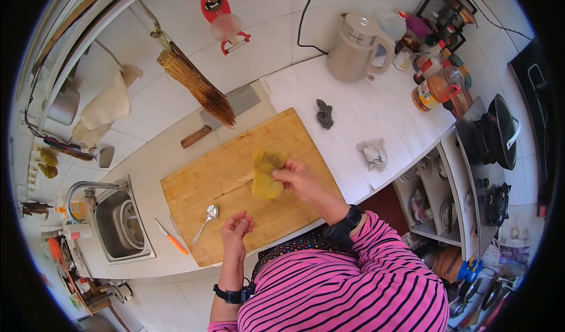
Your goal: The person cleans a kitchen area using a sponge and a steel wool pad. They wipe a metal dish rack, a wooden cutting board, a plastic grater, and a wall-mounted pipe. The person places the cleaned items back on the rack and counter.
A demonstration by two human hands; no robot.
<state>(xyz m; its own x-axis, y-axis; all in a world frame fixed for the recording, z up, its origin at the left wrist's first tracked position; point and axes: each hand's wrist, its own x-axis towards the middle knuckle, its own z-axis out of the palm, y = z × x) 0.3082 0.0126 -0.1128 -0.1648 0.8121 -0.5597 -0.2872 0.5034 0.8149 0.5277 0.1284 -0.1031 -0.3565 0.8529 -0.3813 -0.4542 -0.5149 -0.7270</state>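
Observation:
My right hand (296,176) pinches a yellow sponge cloth (268,183) between thumb and fingers, above the middle of a wooden cutting board (234,195). The cloth has darker patches near its top and is slightly blurred. A small pale patch or piece (246,177), too unclear to name, shows on the board beside the cloth. My left hand (237,228) is over the board's front edge, fingers curled in, with nothing seen in it. To its left a metal spoon (212,213) lies on the board. An orange-handled knife (173,239) rests on the counter beside the board.
Behind the board lies a cleaver (197,136); a straw brush (194,85) hangs over it. Steel wool (325,113), a crumpled rag (373,154), an electric kettle (353,49) and several bottles (430,94) stand or lie right. A sink (121,226) is left.

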